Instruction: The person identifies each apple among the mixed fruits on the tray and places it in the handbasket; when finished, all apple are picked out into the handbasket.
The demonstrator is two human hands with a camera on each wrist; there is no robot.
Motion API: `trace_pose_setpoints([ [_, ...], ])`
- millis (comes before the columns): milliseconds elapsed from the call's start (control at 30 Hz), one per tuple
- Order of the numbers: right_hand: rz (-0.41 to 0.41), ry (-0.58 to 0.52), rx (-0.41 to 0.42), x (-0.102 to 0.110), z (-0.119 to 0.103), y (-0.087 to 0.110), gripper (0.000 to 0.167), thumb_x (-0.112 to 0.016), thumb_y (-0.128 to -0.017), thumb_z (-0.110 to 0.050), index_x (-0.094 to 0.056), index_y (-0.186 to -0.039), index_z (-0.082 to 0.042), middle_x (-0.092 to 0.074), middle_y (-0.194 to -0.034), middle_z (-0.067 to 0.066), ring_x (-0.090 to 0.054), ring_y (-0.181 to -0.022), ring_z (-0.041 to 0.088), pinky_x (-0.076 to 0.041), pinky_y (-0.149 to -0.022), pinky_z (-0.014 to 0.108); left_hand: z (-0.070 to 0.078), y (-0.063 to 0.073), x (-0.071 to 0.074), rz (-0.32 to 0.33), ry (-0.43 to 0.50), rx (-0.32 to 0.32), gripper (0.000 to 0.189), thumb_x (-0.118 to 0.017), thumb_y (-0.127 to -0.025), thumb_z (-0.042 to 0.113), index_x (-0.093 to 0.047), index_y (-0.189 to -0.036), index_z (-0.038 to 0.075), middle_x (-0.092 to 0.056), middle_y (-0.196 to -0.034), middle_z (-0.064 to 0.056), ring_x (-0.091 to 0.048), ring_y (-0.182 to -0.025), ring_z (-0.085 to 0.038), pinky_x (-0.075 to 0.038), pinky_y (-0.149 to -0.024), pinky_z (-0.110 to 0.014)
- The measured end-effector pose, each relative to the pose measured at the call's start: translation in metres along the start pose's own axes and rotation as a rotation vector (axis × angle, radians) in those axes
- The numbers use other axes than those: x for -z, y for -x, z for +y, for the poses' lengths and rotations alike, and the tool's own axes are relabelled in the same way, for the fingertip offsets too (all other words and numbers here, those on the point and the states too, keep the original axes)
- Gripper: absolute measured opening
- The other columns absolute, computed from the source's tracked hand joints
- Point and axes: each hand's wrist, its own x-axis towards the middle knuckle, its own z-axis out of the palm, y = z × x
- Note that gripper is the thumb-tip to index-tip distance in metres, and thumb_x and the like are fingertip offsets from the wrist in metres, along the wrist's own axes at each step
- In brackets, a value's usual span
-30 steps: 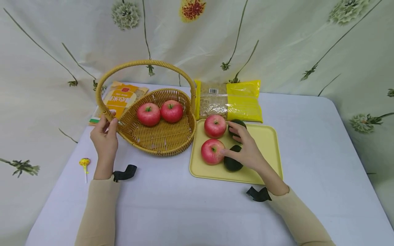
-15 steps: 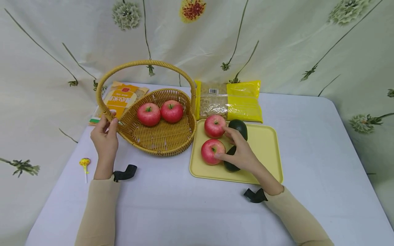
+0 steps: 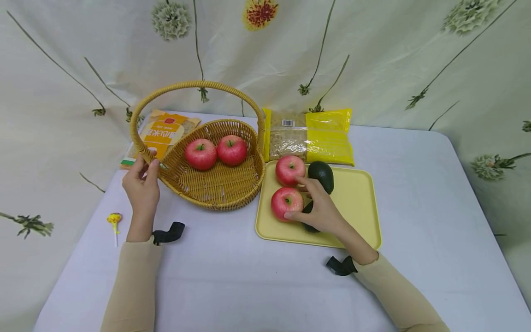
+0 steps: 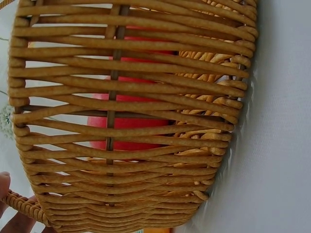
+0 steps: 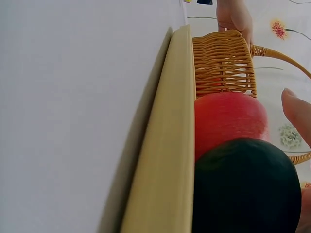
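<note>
My left hand [image 3: 142,186] grips the foot of the wicker basket's handle; in the left wrist view, fingertips show around the handle [image 4: 22,204]. Two red apples sit inside the basket [image 3: 220,204] toward its back. To the right, my right hand [image 3: 322,210] reaches over the pale yellow tray [image 3: 358,198], fingers and thumb spread. Its thumb overlaps the near red apple [image 3: 284,203], while its fingertips overlap the far apple [image 3: 287,169]. One dark green avocado [image 3: 321,175] lies behind the hand. Another avocado [image 5: 248,194] is partly hidden under it in the head view.
A yellow food packet [image 3: 309,138] lies behind the tray. An orange packet [image 3: 163,131] is partly hidden behind the basket. At the left of the white-covered table [image 3: 249,286] lies a yellow lollipop [image 3: 114,220]. A flowered cloth [image 3: 373,60] hangs behind.
My right hand has moved left and slightly toward me, from over the avocados to the near apple, uncovering the far avocado. My left hand stays at the basket handle.
</note>
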Motion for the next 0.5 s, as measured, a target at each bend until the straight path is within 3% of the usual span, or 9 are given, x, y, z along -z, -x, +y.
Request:
trace_pose_setpoints([
  [267, -0.015, 0.077, 0.018, -0.0006, -0.0011, 0.0014, 0.087, -0.088, -0.070, -0.033, -0.045, -0.143, -0.014, -0.052, -0.132, 0.009, -0.052, -0.117, 0.022, -0.049, -0.095, 0.045, 0.0011, 0.0003, -0.0004, -0.002, -0.012, 0.009, 0.034, -0.055, -0.100, 0.027, -0.062, -0.133, 0.018, -0.063, -0.131, -0.007, -0.059, -0.112, -0.007, -0.052, -0.089, -0.017],
  [500, -0.043, 0.190, -0.006, -0.0021, -0.0013, 0.0030, 0.087, -0.087, -0.070, -0.040, -0.046, -0.143, -0.016, -0.053, -0.136, 0.005, -0.052, -0.120, 0.021, -0.050, -0.094, 0.049, 0.0014, 0.0011, 0.0003, -0.003, 0.002, -0.012, 0.034, -0.056, -0.100, 0.025, -0.063, -0.131, 0.015, -0.064, -0.130, -0.009, -0.057, -0.104, 0.000, -0.049, -0.081, -0.009],
])
